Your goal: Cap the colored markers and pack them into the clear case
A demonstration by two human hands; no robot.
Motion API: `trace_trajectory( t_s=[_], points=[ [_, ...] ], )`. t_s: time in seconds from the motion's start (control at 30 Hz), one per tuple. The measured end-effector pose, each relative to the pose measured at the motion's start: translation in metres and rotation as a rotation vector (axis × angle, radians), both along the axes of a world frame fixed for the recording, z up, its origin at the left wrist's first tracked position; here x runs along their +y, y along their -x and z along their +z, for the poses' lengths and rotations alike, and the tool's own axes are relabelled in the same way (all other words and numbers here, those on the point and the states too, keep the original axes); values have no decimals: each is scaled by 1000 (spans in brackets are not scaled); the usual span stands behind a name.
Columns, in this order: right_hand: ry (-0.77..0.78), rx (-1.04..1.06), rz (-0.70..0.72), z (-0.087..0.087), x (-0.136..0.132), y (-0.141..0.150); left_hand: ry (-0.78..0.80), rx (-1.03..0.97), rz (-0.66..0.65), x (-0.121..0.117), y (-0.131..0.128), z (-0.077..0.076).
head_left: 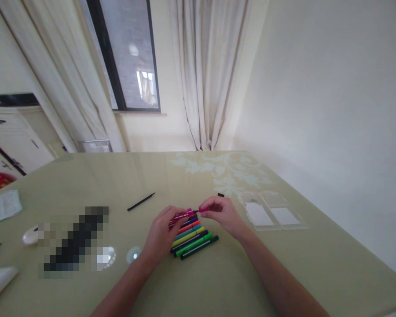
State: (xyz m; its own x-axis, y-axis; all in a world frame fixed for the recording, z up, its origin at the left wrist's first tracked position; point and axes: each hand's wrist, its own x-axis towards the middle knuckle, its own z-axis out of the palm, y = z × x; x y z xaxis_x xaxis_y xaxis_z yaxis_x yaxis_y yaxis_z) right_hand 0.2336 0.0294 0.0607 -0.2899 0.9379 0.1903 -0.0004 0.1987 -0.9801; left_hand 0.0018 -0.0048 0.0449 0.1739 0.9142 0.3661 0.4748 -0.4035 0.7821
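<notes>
My left hand [166, 226] is closed around the barrel of a magenta felt-tip pen [185, 214], whose dark tip points right. Between the thumb and fingers of my right hand [222, 213] is the pen's magenta cap [203, 210], off the barrel and just right of the tip. Below both hands, several capped felt-tip pens lie side by side on the table. Among them are a yellow-green pen [188, 237], a bright green pen [194, 245] and a dark green pen [200, 247] nearest me. The left ends of some pens are hidden by my left hand.
A black pen without its cap [141, 201] lies left of my hands on the table [158, 176]. Beyond my right hand is a small black cap [221, 195]. An open clear plastic case [272, 215] lies to the right, near the wall. A white mouse [31, 236] is far left.
</notes>
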Motion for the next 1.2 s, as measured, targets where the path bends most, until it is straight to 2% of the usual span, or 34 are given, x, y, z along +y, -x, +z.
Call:
trace_trajectory(
  t_s=[0.2, 0.37, 0.63, 0.73, 0.83, 0.93, 1.0, 1.07, 1.13, 1.2],
  points=[
    [-42, -79, 10, 5, -3, 0, 15, -40, -46, -9, -11, 2],
    [-71, -156, -24, 8, -5, -1, -7, -82, -26, -12, -14, 1],
    [-3, -74, -30, 0, -9, 5, 21, -113, -33, -13, -15, -7],
    [35, -67, -20, -3, -8, 6, 6, -76, -65, -13, -18, -5],
    [35, -129, 5, -8, -2, 3, -16, 47, -68, -6, -14, -3],
    [-66, -242, -144, -15, 10, -9, -52, 178, 50, 8, 4, -3],
    [-135, -347, -357, -22, 20, -22, -74, 254, 161, 18, 19, -7],
    [-187, -503, -554, -31, 29, -37, -29, 319, 223, 26, 30, -12],
    [-239, -654, -615, -40, 36, -48, 29, 375, 238, 30, 34, -16],
    [-267, -788, -593, -46, 39, -53, 53, 418, 216, 31, 31, -20]
  ],
)
